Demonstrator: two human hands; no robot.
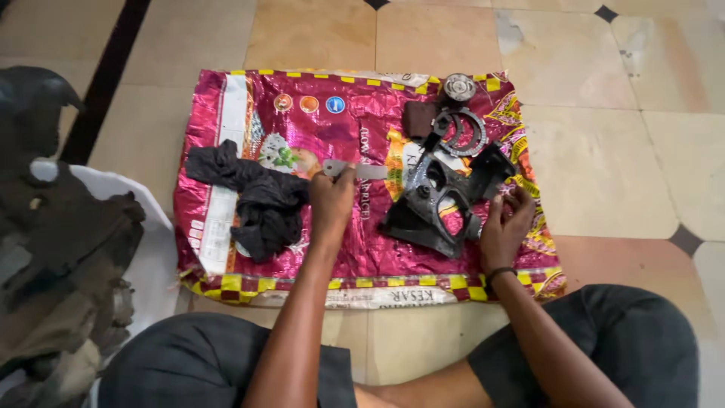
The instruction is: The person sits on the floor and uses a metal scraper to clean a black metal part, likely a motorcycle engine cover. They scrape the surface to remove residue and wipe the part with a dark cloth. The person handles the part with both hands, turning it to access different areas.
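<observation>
My left hand (331,202) is closed around a flat grey metal tool (361,171) whose blade points right, toward a black metal housing (438,200). That housing, with several round openings, lies tilted on a pink printed sack (317,125) spread on the tiled floor. My right hand (504,225) grips the housing's right edge with fingers curled over it. A dark crumpled rag (257,198) lies just left of my left hand.
Behind the housing lie a dark ring-shaped gasket (462,130), a small brown pad (418,119) and a round metal part (458,87). A heap of dirty dark rags on white sheet (60,249) sits at the left. My knees frame the bottom edge.
</observation>
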